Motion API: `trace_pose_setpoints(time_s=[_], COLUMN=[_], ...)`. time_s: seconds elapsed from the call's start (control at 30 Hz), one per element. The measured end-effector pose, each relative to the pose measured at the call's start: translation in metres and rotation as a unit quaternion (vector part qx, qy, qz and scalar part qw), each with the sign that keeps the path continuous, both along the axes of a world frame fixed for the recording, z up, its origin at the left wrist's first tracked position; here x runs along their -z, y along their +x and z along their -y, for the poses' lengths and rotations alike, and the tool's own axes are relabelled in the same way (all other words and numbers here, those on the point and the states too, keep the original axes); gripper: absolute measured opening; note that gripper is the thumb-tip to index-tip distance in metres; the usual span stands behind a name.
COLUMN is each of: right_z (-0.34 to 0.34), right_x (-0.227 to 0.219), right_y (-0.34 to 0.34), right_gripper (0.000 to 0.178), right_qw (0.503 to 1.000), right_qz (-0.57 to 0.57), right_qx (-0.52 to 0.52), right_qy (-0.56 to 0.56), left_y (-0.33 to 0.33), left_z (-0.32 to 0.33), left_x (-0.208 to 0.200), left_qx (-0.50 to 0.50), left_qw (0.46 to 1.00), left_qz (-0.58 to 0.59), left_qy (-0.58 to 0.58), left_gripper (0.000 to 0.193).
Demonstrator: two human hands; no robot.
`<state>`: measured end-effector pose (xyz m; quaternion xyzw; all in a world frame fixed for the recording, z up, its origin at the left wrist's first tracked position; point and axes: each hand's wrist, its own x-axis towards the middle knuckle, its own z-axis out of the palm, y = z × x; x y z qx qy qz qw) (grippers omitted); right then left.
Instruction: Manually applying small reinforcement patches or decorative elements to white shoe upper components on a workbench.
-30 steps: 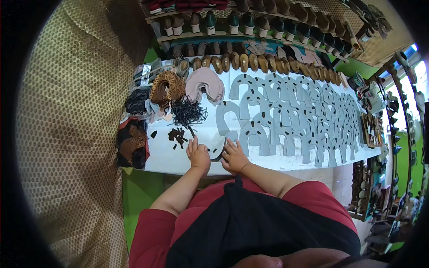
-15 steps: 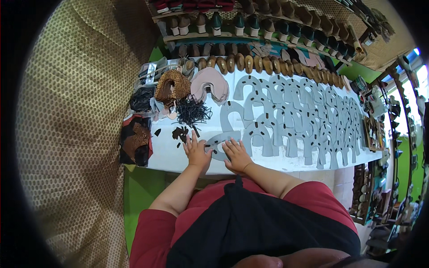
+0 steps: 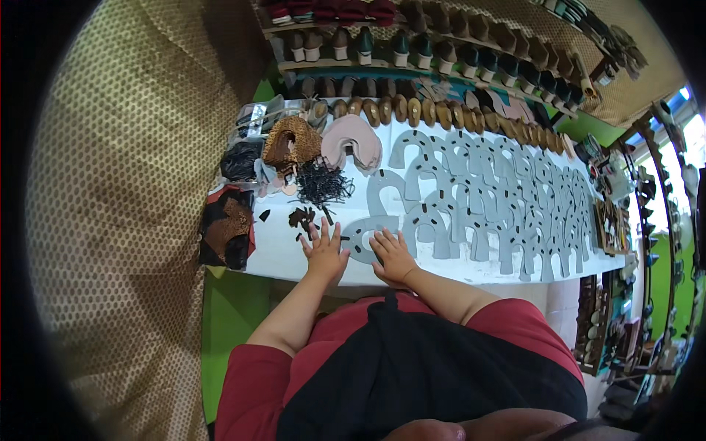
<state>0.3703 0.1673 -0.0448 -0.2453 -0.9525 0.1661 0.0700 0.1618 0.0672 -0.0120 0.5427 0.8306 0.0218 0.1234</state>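
Observation:
On the white-covered table lies a grey U-shaped shoe upper piece (image 3: 379, 221) with small dark patches on it. My right hand (image 3: 395, 256) rests flat at its right end, fingers stretched out. At the left side of that piece my left hand (image 3: 325, 253) is spread, palm down, holding nothing. Just beyond its fingertips sits a small heap of dark brown scraps (image 3: 301, 217). Farther off lies a tangled pile of thin black strips (image 3: 322, 184). Rows of similar grey pieces (image 3: 435, 239), several with dark patches, overlap to the right of my hands.
A pale pink stack of U-shaped pieces (image 3: 351, 140) and a leopard-print stack (image 3: 291, 141) stand at the far left. Black and leopard-print material (image 3: 228, 228) lies at the left edge. Wooden shoe lasts (image 3: 414, 112) line the back, below shelves of shoes (image 3: 401, 48).
The fingers of my left hand have spread wider. My right hand stays at the grey piece. The whole view has shifted slightly.

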Motion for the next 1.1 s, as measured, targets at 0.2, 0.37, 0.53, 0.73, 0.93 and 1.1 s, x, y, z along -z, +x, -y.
trace_pose_setpoints(time_s=[0.2, 0.37, 0.53, 0.73, 0.93, 1.1], right_z=[0.007, 0.014, -0.016, -0.029, -0.035, -0.057], right_x=[-0.004, -0.007, -0.013, -0.056, -0.083, -0.093], right_y=[-0.014, -0.034, -0.07, -0.104, -0.097, -0.048], right_gripper=[0.075, 0.078, 0.057, 0.055, 0.028, 0.021], right_qw=[0.999, 0.995, 0.993, 0.989, 0.975, 0.987], right_qz=[0.036, 0.034, 0.08, 0.128, 0.206, 0.003], right_qx=[-0.014, -0.092, -0.071, -0.071, -0.077, -0.046], right_qy=[0.011, 0.025, 0.053, 0.025, 0.029, -0.153], left_y=[-0.033, -0.058, -0.062, -0.061, -0.071, -0.076], left_z=[0.06, 0.117, 0.15, 0.171, 0.186, 0.186], left_x=[-0.002, 0.011, 0.014, 0.007, 0.006, 0.006], left_qx=[-0.082, -0.161, -0.189, -0.19, -0.186, -0.174], left_qw=[0.996, 0.986, 0.98, 0.98, 0.979, 0.981], left_qz=[0.001, -0.004, -0.017, -0.006, -0.003, -0.007], left_qy=[0.019, 0.049, 0.059, 0.064, 0.082, 0.086], left_gripper=[0.087, 0.088, 0.086, 0.085, 0.084, 0.081])
